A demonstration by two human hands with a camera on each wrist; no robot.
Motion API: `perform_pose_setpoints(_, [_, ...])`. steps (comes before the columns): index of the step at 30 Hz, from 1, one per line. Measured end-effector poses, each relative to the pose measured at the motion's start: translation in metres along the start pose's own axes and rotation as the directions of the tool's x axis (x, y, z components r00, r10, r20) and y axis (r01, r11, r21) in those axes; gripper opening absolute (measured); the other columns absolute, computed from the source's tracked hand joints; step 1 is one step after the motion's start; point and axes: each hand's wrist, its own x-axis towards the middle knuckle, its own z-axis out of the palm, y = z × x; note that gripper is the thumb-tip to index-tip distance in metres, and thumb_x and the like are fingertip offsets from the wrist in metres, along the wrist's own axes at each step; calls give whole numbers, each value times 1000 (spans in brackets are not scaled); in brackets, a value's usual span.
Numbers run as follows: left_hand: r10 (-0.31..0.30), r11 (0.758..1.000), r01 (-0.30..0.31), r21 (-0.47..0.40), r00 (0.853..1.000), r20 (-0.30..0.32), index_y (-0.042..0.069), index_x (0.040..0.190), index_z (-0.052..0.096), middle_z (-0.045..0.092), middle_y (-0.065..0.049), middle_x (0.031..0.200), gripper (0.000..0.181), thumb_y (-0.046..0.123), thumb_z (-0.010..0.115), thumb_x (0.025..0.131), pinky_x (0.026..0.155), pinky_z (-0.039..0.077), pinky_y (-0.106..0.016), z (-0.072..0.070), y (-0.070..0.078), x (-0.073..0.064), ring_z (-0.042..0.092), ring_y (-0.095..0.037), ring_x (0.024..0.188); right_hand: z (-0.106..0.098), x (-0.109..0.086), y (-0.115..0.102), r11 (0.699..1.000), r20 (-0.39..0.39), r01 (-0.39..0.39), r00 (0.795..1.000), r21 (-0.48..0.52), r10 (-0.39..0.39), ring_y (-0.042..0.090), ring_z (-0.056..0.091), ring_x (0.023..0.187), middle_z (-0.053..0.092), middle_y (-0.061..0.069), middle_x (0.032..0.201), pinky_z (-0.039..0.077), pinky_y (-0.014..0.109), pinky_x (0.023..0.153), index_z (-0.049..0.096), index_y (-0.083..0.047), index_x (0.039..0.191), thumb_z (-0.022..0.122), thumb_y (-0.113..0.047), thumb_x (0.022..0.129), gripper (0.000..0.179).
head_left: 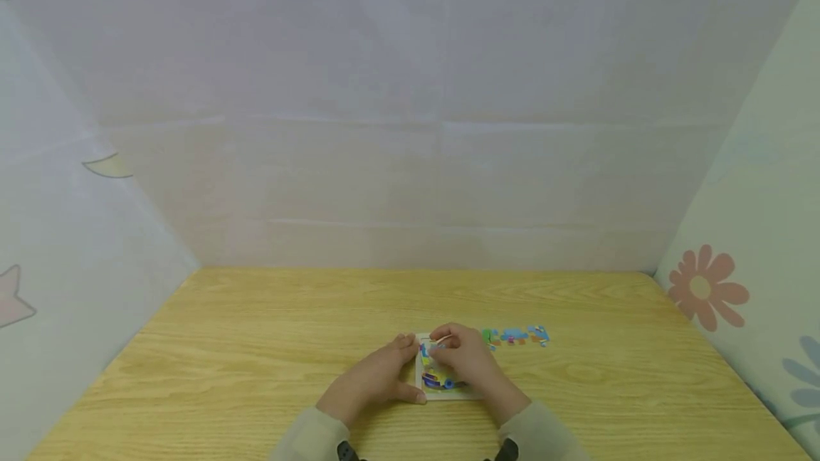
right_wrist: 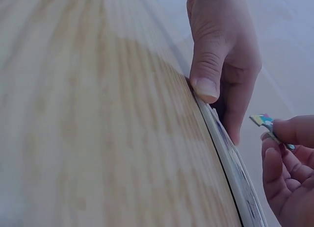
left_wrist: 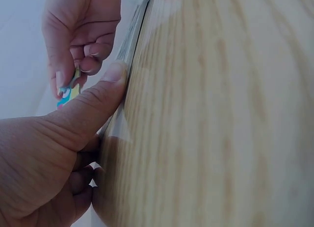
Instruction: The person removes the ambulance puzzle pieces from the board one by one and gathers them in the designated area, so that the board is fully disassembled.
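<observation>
Closest to the left wrist camera, the left hand (left_wrist: 54, 151) fills the lower left of that frame, its thumb extended and laid against the rim of the puzzle board (head_left: 448, 397). The head view shows that thumb at the board's lower left corner and the fingertips at its upper left, the hand spread between them and clasping nothing firmly. The right hand (head_left: 470, 360), over the board's right part, pinches a puzzle piece (left_wrist: 68, 92) between thumb and fingers; the other fingers curl inward. The piece is thin, with blue and yellow on its printed face, and is held tilted above the board, apart from it.

The board lies flat at the bottom centre of the head view. It has a pale rim and a bright picture inside: blue, yellow and purple patches show at the left and along the bottom, while the right hand hides much of the rest.

Just beyond it, to the upper right, loose pieces (head_left: 514, 336) lie in a row, coloured blue, green and orange. All this sits on a wooden table (head_left: 288, 319). Pale sleeves (head_left: 314, 436) reach in from the bottom edge. A whitish cloth (head_left: 384, 126) stands behind, and a red flower (head_left: 707, 287) decorates the right wall.
</observation>
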Motion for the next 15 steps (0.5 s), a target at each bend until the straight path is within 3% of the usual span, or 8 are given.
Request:
perform_pose_setpoints(6, [9,1000,-9,7,1000,-2,0,140,38,29,-15,150,92,50,72,70,111,26,-47,0,2,0,24,-33,138,-7,-3,-3,991,-14,-69,997,116,71,12,52,59,62,4,73,43,22,50,59,0,111,66,-20,85,34])
perform_pose_setpoints(11, [2,1000,-2,-2,1000,-3,-1,140,38,29,-16,149,92,48,74,70,111,26,-47,-1,3,0,24,-33,138,-10,-6,-5,976,-38,-88,994,197,98,15,59,65,65,9,81,50,27,57,58,1,113,66,-19,85,35])
perform_pose_setpoints(15, [-1,1000,1,-1,1000,-1,-1,140,37,29,-16,149,93,48,74,71,111,26,-47,-1,3,0,24,-33,138,-12,-7,-6,965,-64,-97,991,242,116,16,59,67,64,5,80,52,27,62,57,4,113,66,-16,85,36])
